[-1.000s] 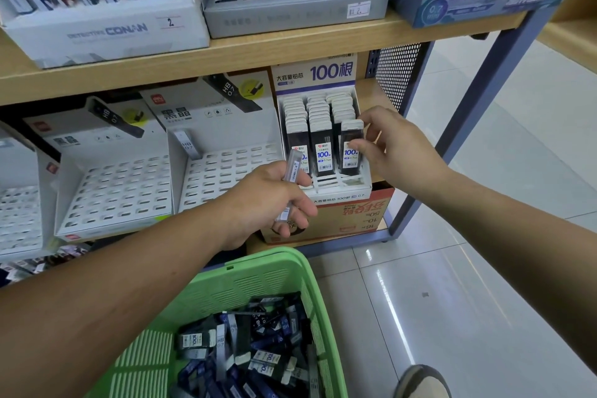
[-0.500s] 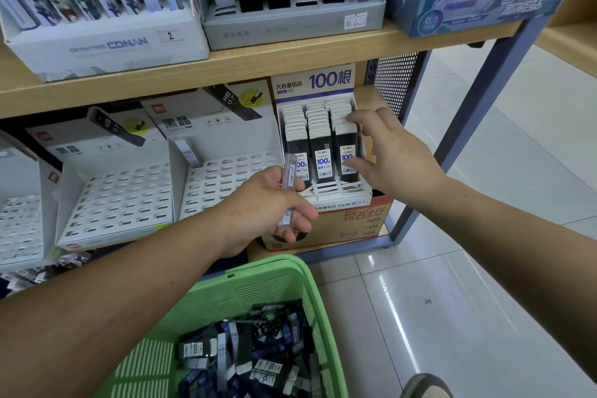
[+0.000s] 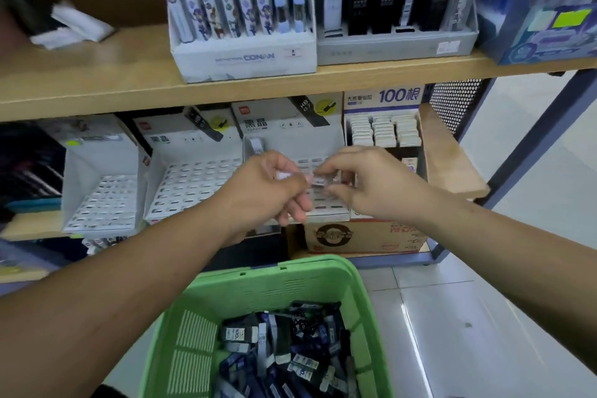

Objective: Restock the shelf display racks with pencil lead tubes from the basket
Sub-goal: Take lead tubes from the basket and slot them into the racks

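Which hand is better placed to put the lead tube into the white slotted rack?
Probably the right hand: it pinches the tube directly before the rack, while the left hand holds its other end.

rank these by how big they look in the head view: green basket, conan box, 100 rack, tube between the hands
1. green basket, though it is nearest the camera
2. Conan box
3. 100 rack
4. tube

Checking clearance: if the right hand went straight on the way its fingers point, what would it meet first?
Likely the lead tube the left hand holds; blur hides whether the right hand touches it.
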Tool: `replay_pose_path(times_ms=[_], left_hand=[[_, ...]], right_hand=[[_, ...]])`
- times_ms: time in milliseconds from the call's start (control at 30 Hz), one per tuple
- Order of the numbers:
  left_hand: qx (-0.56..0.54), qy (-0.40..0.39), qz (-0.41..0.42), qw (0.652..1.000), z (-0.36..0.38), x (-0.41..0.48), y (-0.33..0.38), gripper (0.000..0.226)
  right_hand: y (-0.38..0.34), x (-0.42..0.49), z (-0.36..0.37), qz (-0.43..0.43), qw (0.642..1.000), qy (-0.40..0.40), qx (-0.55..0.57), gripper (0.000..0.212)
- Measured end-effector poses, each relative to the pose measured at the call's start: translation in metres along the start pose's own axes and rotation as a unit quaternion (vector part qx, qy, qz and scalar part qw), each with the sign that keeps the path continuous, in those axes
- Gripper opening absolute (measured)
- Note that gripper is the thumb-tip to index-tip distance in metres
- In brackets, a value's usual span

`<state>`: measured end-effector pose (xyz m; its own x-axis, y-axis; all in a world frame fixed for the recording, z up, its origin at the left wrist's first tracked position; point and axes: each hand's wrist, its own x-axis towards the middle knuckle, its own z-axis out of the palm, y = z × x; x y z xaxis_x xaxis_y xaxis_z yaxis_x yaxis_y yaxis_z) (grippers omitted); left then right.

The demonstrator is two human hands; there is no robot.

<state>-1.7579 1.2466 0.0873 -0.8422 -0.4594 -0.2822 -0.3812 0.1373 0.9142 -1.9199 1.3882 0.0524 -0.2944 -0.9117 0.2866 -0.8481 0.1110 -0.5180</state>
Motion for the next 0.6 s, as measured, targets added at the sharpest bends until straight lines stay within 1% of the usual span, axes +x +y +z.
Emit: replay_pose_path(times_ms=[67, 100, 167, 200, 233, 267, 300, 333, 367, 467, 600], left_hand=[[-0.051, 0.024, -0.014, 0.998, -0.018, -0.006, -0.005, 0.025], [-0.069, 0.033, -0.019, 0.997, -0.026, -0.009, -0.008, 0.025], [-0.102, 0.051, -0.025, 0.993, -0.039, -0.014, -0.014, 0.027], [-0.113, 0.062, -0.027, 0.991, -0.045, -0.016, -0.017, 0.028], [-0.115, 0.072, -0.029, 0.990, -0.051, -0.017, -0.021, 0.030], [-0.111, 0.080, -0.034, 0.990, -0.056, -0.018, -0.025, 0.031], [-0.104, 0.087, -0.042, 0.990, -0.060, -0.018, -0.029, 0.032], [-0.098, 0.092, -0.051, 0.990, -0.063, -0.018, -0.035, 0.034], [-0.092, 0.093, -0.060, 0.990, -0.064, -0.018, -0.040, 0.036], [-0.067, 0.084, -0.078, 0.991, -0.065, -0.015, -0.054, 0.042], [-0.055, 0.090, -0.090, 0.990, -0.066, -0.004, -0.064, 0.044]], right_hand=[[-0.012, 0.012, 0.012, -0.003, 1.000, -0.004, 0.004, 0.033], [-0.018, 0.018, 0.020, -0.010, 1.000, -0.001, 0.007, 0.031], [-0.028, 0.030, 0.036, -0.009, 1.000, 0.003, 0.026, 0.017], [-0.030, 0.036, 0.045, 0.012, 0.999, 0.003, 0.049, 0.010], [-0.031, 0.041, 0.052, 0.049, 0.995, -0.002, 0.084, 0.009], [-0.029, 0.047, 0.058, 0.096, 0.987, -0.008, 0.131, 0.015], [-0.028, 0.053, 0.063, 0.145, 0.970, -0.011, 0.193, 0.019], [-0.025, 0.059, 0.067, 0.190, 0.951, -0.005, 0.245, 0.018], [-0.021, 0.065, 0.070, 0.222, 0.936, 0.009, 0.274, 0.016], [-0.014, 0.082, 0.078, 0.266, 0.916, 0.040, 0.297, 0.016], [-0.012, 0.098, 0.094, 0.256, 0.921, 0.073, 0.286, 0.018]])
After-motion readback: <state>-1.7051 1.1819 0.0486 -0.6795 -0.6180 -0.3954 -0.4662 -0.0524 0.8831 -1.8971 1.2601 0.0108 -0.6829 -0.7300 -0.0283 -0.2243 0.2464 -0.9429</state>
